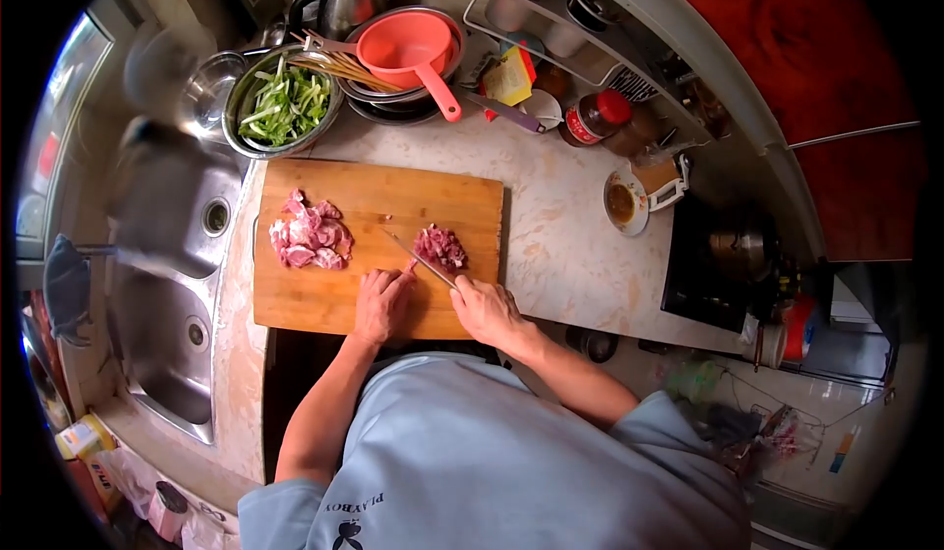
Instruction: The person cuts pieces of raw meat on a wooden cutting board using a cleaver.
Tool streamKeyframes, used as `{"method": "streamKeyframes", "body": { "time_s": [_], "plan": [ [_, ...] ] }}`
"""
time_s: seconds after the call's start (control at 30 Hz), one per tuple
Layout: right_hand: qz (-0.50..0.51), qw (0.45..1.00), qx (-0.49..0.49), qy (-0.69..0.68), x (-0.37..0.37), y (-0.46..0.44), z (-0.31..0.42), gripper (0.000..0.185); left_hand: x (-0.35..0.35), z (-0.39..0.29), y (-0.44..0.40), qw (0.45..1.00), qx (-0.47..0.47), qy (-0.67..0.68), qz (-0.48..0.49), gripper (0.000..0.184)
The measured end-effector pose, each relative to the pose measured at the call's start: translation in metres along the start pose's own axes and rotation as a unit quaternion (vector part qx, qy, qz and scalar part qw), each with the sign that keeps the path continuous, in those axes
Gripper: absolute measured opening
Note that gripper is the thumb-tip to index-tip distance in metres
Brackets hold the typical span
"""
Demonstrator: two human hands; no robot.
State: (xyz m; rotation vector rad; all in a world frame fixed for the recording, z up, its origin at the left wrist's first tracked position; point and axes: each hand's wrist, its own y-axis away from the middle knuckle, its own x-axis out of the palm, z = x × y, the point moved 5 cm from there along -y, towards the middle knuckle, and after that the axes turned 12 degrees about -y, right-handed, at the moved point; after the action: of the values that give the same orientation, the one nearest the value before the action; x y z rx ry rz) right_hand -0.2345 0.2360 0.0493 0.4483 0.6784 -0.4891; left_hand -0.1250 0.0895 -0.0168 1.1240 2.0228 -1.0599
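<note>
Counter (pixel 560 265) with board (pixel 383 184) beside sink (pixel 160 304), left hand (pixel 383 304) closed on meat strip (pixel 411 266), right hand (pixel 486 309) tight round knife (pixel 422 260)

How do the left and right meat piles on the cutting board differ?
The left meat pile is in large, uneven pieces; the right meat pile is in small, chopped bits. The left meat pile spreads wider, while the right is more compact. The left meat pile lies well apart from the knife; the right sits close beside its blade. Both are raw-looking, reddish meat on the wooden cutting board.
</note>
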Motion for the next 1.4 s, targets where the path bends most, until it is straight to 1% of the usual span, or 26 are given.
{"method": "streamKeyframes", "body": {
  "time_s": [0.07,0.13,0.17,0.2,0.23,0.27,0.3,0.37,0.47,0.5,0.53,0.6,0.63,0.73,0.8,0.87,0.9,0.93,1.0,1.13,1.2,1.33,1.4],
  "plan": [
    [-0.001,1.000,0.001,0.015,0.001,0.010,-0.002,0.015,0.001,0.004,-0.001,1.000,0.017,-0.001,-0.001,0.024],
    [0.049,0.998,0.029,0.026,0.004,0.016,-0.005,0.016,0.001,0.005,-0.003,0.999,0.033,-0.001,0.000,0.025],
    [0.049,0.998,0.032,0.027,0.004,0.017,-0.006,0.016,0.003,0.005,-0.004,0.999,0.045,-0.009,0.019,0.027],
    [0.074,0.995,0.055,0.031,0.009,0.016,-0.009,0.016,0.005,0.004,-0.005,0.998,0.056,-0.018,0.038,0.029],
    [0.100,0.991,0.077,0.034,0.014,0.013,-0.010,0.017,0.007,0.006,-0.006,0.998,0.056,-0.018,0.039,0.029],
    [0.101,0.991,0.078,0.032,0.019,0.009,-0.009,0.017,0.010,0.008,-0.004,0.997,0.056,-0.037,0.042,0.030],
    [0.113,0.991,0.073,0.027,0.023,0.002,-0.005,0.019,0.012,0.008,-0.002,0.996,0.058,-0.055,0.046,0.032],
    [0.133,0.988,0.074,0.027,0.025,-0.012,-0.008,0.025,0.012,0.005,-0.003,0.997,0.052,-0.047,0.037,0.030],
    [0.122,0.988,0.093,-0.010,0.007,-0.022,-0.018,0.028,0.009,-0.002,-0.004,0.998,0.042,-0.037,0.024,0.026],
    [0.109,0.992,0.062,-0.003,0.010,-0.022,-0.017,0.028,0.007,-0.001,-0.006,0.999,0.028,-0.041,0.014,0.023],
    [0.109,0.992,0.061,-0.006,0.017,-0.020,-0.018,0.028,0.007,-0.001,-0.004,0.999,0.028,-0.043,0.016,0.023],
    [0.045,0.993,0.105,-0.019,0.018,-0.017,-0.027,0.026,0.009,-0.002,-0.004,0.999,0.009,-0.041,-0.003,0.019],
    [0.016,0.994,0.099,-0.036,0.017,-0.018,-0.030,0.025,0.009,-0.002,-0.006,0.999,0.009,-0.044,-0.006,0.019],
    [0.031,0.997,0.066,-0.026,0.012,-0.020,-0.023,0.025,0.008,0.000,-0.002,1.000,0.007,-0.030,0.000,0.018],
    [0.026,0.998,0.051,-0.037,0.008,-0.014,-0.011,0.024,0.008,0.001,-0.004,0.999,-0.014,0.000,-0.029,0.019],
    [0.012,1.000,0.015,-0.024,0.009,0.003,-0.001,0.020,0.006,0.000,-0.004,1.000,-0.010,0.001,-0.025,0.020],
    [0.023,0.999,0.026,-0.004,0.011,0.010,0.002,0.018,0.006,0.000,-0.004,1.000,-0.006,0.001,-0.023,0.021],
    [0.022,1.000,0.015,-0.010,0.012,0.017,0.004,0.017,0.007,0.002,-0.003,1.000,-0.006,0.004,-0.022,0.021],
    [0.082,0.995,0.055,0.024,0.013,0.027,0.008,0.018,0.009,0.003,-0.001,0.999,0.015,-0.029,-0.009,0.021],
    [0.099,0.990,0.090,0.038,0.018,0.037,0.000,0.015,0.009,0.004,-0.001,0.999,0.012,-0.026,-0.020,0.022],
    [0.109,0.988,0.106,0.036,0.016,0.039,0.004,0.014,0.010,0.004,-0.001,0.999,0.015,-0.040,-0.004,0.021],
    [0.103,0.990,0.100,0.011,0.039,0.008,-0.002,0.017,0.009,0.003,-0.001,0.999,0.013,-0.028,-0.013,0.020],
    [0.081,0.995,0.057,-0.023,0.045,-0.016,0.000,0.020,0.009,0.003,-0.003,1.000,0.013,-0.027,-0.009,0.021]
  ]
}}
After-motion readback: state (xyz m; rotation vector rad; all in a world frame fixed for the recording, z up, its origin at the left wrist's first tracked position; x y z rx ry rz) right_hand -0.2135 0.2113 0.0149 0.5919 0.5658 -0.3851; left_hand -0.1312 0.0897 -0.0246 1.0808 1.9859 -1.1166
